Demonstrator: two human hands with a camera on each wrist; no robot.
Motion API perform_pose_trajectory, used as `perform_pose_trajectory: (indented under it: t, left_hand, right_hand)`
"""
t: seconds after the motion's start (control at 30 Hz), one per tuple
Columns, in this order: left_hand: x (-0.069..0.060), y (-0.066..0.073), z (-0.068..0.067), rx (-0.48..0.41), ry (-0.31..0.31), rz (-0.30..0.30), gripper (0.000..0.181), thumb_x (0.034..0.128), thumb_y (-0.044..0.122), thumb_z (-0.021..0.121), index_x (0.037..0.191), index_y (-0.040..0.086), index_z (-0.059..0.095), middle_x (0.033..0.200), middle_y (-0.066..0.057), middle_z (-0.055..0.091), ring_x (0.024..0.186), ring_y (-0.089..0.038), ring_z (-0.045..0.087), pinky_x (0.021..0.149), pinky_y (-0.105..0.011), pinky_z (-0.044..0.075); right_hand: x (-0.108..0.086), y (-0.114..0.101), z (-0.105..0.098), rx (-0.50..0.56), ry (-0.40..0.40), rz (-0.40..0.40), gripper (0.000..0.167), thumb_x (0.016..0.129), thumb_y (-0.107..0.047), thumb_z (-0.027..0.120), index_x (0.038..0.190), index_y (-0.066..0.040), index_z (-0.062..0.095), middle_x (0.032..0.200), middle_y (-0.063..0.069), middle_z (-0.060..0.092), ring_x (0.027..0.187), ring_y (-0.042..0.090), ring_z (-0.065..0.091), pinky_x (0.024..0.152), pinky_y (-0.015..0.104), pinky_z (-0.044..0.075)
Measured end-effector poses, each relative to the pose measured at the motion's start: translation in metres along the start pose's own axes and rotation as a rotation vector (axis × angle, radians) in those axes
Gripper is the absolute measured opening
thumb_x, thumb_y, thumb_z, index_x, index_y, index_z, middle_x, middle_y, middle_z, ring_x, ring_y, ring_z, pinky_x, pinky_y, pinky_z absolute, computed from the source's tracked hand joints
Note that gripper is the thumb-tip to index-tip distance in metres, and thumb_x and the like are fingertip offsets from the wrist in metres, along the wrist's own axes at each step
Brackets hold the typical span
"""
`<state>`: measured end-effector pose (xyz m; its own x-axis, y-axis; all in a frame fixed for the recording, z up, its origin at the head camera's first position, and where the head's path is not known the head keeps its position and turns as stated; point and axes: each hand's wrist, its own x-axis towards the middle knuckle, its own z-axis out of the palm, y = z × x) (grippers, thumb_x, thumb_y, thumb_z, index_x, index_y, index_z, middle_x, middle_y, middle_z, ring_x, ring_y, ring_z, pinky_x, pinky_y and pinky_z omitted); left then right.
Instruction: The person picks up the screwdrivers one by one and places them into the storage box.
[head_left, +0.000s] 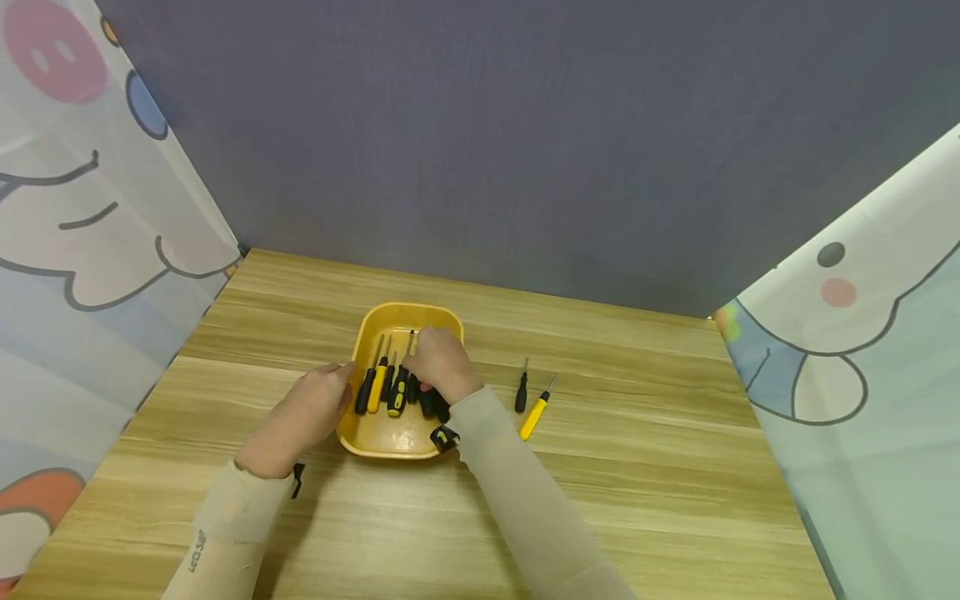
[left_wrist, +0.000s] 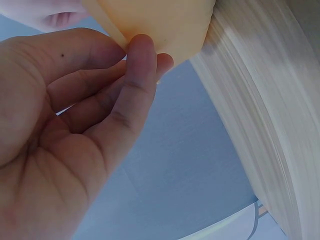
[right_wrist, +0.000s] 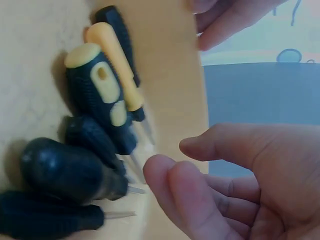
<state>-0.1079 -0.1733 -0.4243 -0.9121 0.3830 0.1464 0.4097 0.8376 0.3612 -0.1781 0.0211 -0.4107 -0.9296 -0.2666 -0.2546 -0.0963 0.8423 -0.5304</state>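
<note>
A yellow plastic tray (head_left: 386, 439) holds several screwdrivers lying side by side. My left hand (head_left: 306, 410) pinches the tray's left rim between thumb and fingers, seen closely in the left wrist view. Over the tray's right part is my right hand (head_left: 442, 363), with thumb and fingertips apart and nothing between them in the right wrist view. Below its fingers lie a thick black-and-yellow screwdriver (right_wrist: 94, 92), a yellow-handled screwdriver (right_wrist: 117, 65) and a stubby round black handle (right_wrist: 62, 167). In the head view the right hand partly hides the black handles on that side.
To the right of the tray, a black screwdriver (head_left: 521, 393) and a yellow screwdriver (head_left: 536, 417) lie on the wooden table (head_left: 660, 467). A dark panel (head_left: 480, 150) stands along the back edge. Printed curtains (head_left: 862, 367) hang at both sides.
</note>
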Motion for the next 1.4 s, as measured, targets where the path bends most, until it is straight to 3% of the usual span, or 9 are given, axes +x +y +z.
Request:
perform_pose_trajectory:
  t: [0.23, 0.47, 0.67, 0.87, 1.07, 1.4]
  left_hand:
    - [0.0, 0.002, 0.0, -0.002, -0.009, -0.007, 0.035, 0.0875, -0.012, 0.061, 0.121, -0.02, 0.057, 0.086, -0.022, 0.063, 0.069, -0.026, 0.06, 0.057, -0.033, 0.055]
    - [-0.001, 0.002, -0.002, -0.001, -0.008, -0.021, 0.036, 0.0878, -0.011, 0.06, 0.122, -0.022, 0.056, 0.087, -0.023, 0.063, 0.07, -0.027, 0.059, 0.059, -0.036, 0.055]
    - [-0.001, 0.001, -0.003, -0.002, -0.011, -0.017, 0.036, 0.0871, -0.012, 0.059, 0.122, -0.021, 0.056, 0.083, -0.02, 0.062, 0.068, -0.025, 0.057, 0.056, -0.034, 0.053]
    - [0.0, 0.002, -0.003, 0.003, -0.011, -0.01, 0.036, 0.0875, -0.011, 0.06, 0.122, -0.022, 0.056, 0.084, -0.02, 0.062, 0.067, -0.023, 0.055, 0.055, -0.032, 0.052]
    - [0.0, 0.002, -0.002, 0.009, -0.004, -0.006, 0.037, 0.0869, -0.011, 0.06, 0.122, -0.022, 0.056, 0.082, -0.019, 0.061, 0.067, -0.023, 0.055, 0.055, -0.032, 0.051]
    - [-0.001, 0.002, -0.003, 0.002, 0.0, -0.001, 0.037, 0.086, -0.013, 0.06, 0.121, -0.021, 0.056, 0.079, -0.017, 0.06, 0.066, -0.022, 0.053, 0.054, -0.031, 0.05]
  right_hand:
    - [-0.022, -0.003, -0.022, -0.026, 0.018, -0.039, 0.05, 0.098, -0.023, 0.064, 0.051, -0.012, 0.049, 0.042, 0.001, 0.054, 0.037, 0.014, 0.055, 0.04, 0.024, 0.043]
    - [-0.051, -0.005, -0.047, -0.047, 0.096, -0.091, 0.051, 0.097, -0.027, 0.065, 0.053, -0.016, 0.042, 0.044, -0.008, 0.03, 0.036, 0.006, 0.027, 0.037, 0.019, 0.024]
    - [-0.068, 0.005, -0.056, -0.152, 0.141, -0.127, 0.035, 0.095, -0.027, 0.067, 0.064, -0.014, 0.055, 0.053, -0.007, 0.038, 0.045, 0.007, 0.033, 0.041, 0.021, 0.027]
    - [-0.081, 0.027, -0.06, -0.177, 0.125, -0.06, 0.021, 0.096, -0.028, 0.067, 0.083, -0.012, 0.067, 0.066, -0.003, 0.054, 0.053, 0.011, 0.045, 0.046, 0.024, 0.038]
    - [-0.089, 0.057, -0.061, -0.227, 0.129, 0.011, 0.019, 0.094, -0.029, 0.069, 0.095, -0.011, 0.07, 0.076, -0.001, 0.062, 0.055, 0.014, 0.051, 0.045, 0.028, 0.043]
    - [-0.1, 0.114, -0.055, -0.232, 0.114, 0.122, 0.021, 0.095, -0.027, 0.069, 0.082, -0.011, 0.066, 0.062, -0.001, 0.055, 0.048, 0.012, 0.046, 0.041, 0.023, 0.033]
